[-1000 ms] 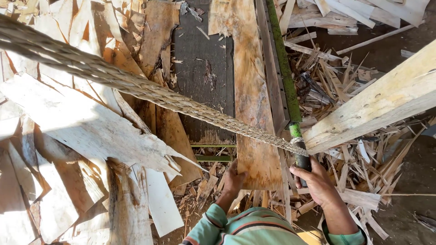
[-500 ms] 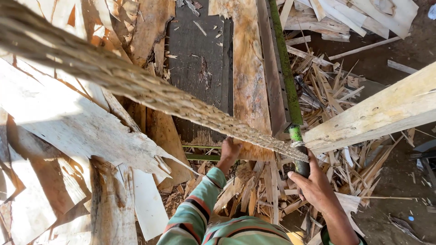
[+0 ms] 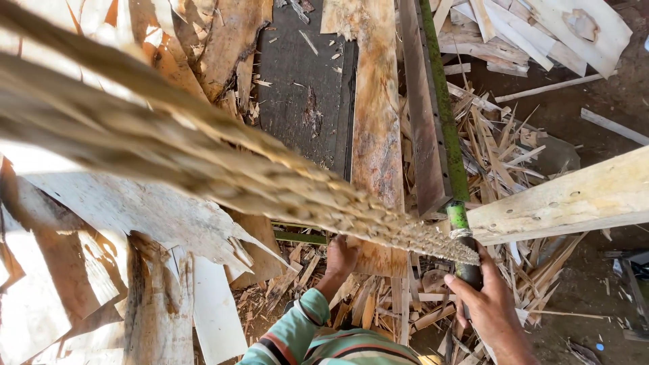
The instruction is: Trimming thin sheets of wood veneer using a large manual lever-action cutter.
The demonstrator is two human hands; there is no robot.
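My right hand (image 3: 488,305) is closed around the dark grip of a long green bar (image 3: 443,108) that runs away toward the top of the view. My left hand (image 3: 341,257), in a striped sleeve, presses its fingers against the near end of a long brown plank (image 3: 375,135). A rough, fibrous tan strip (image 3: 203,162), blurred and close to the camera, crosses diagonally from the upper left down to the bar's grip. Whether it is rope or a sheet's edge I cannot tell.
A pale sawn beam (image 3: 574,196) juts in from the right beside the bar. Torn veneer sheets (image 3: 122,209) lie at the left, and a dark board (image 3: 304,81) sits at centre top. Splinters and offcuts (image 3: 514,155) cover the ground around the hands.
My left hand has reached forward onto the plank's near end. My right hand stays on the bar's grip. The view has tilted, bringing the tan strip closer.
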